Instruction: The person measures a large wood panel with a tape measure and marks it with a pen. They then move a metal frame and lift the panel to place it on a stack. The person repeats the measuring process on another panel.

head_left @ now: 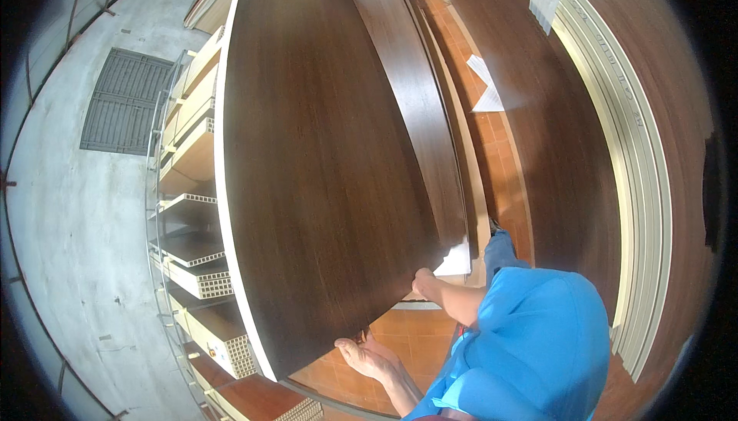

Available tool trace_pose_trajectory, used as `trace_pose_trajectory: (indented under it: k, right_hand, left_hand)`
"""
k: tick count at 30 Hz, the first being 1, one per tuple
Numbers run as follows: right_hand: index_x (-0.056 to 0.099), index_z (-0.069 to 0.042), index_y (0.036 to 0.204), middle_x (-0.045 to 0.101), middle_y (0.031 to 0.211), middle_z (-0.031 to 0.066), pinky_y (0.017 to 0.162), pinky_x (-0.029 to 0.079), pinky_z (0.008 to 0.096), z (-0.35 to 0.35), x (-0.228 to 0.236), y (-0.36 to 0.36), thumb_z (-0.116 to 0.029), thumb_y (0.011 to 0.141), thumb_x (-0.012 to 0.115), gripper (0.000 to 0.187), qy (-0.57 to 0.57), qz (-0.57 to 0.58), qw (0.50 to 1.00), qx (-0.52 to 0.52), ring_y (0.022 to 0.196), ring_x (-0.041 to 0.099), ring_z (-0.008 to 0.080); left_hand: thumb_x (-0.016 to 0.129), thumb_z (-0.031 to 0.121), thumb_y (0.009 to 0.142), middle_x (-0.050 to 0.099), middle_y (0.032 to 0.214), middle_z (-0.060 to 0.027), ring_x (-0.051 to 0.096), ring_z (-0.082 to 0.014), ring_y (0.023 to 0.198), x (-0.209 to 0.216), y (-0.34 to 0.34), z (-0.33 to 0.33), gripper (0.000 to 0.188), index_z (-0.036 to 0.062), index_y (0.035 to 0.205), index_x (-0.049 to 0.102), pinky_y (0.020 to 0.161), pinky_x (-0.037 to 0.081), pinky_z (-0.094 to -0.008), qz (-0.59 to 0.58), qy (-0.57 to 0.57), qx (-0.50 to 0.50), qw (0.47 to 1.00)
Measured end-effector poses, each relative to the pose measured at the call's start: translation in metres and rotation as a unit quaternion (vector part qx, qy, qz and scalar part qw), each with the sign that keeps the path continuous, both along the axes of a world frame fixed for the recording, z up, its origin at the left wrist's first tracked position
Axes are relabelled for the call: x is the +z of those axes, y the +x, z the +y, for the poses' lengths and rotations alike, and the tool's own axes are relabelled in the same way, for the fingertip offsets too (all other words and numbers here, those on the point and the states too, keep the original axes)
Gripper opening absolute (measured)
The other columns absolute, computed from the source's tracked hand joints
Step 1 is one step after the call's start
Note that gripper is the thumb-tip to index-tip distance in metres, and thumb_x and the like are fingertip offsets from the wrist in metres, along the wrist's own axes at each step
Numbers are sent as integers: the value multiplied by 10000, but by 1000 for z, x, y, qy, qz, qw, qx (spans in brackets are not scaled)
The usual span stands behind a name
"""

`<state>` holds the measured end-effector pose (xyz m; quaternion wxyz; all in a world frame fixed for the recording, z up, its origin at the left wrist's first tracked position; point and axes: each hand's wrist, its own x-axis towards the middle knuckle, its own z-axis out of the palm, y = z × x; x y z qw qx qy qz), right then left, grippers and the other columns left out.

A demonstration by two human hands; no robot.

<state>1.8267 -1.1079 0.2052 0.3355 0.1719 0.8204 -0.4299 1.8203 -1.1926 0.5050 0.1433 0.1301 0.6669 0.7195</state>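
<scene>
A long dark brown wood-grain panel [323, 152] with a white long edge stands tilted in front of me, running away from my body. My right hand [424, 283] is closed on its near right corner, fingers curled at the edge. At the near end edge, further left, is my left hand [364, 355], its fingers at the board and partly hidden by it; a small dark reddish spot by these fingers is too small to make out. Beside the panel on the right lies another brown board [411, 75], with a white sheet [455, 260] at its near end.
At left, a metal rack [159, 229] holds several hollow-core panels [215, 286]. On the right is a stack of dark panels [561, 152] with pale edges [642, 190], and folded white paper [486, 87] lies by it. Orange tiles [419, 336] cover the floor; a grey shutter [123, 102] is beyond the rack.
</scene>
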Motion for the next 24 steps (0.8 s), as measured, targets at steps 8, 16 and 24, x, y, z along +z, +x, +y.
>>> trace_pose_trajectory:
  k: [8,16,24]
  right_hand:
    - [660,-99,1277,626,1394,116,968,542,357,8,33,52,-275,938,685,382,60,-172,974,-135,1248,623,231]
    - [465,-94,1422,563,1415,124,972,532,562,5,-52,139,-359,975,562,528,-377,98,-40,-920,1240,583,357]
    - [415,-30,1461,447,1541,149,1201,319,468,18,-102,181,-296,985,445,547,-378,108,-20,-919,1429,415,319]
  left_hand:
    - [603,624,958,450,1266,-140,429,-235,1039,-12,-91,1,787,7,1416,439,1073,382,-536,-194,42,27,980]
    - [529,752,909,459,1447,-121,457,-321,1344,-171,-172,29,819,170,1474,417,1148,304,-638,-525,-41,84,846]
    - [411,707,988,489,1399,-119,511,-298,1264,-337,-181,46,671,179,1400,453,1121,356,-603,-621,-105,76,773]
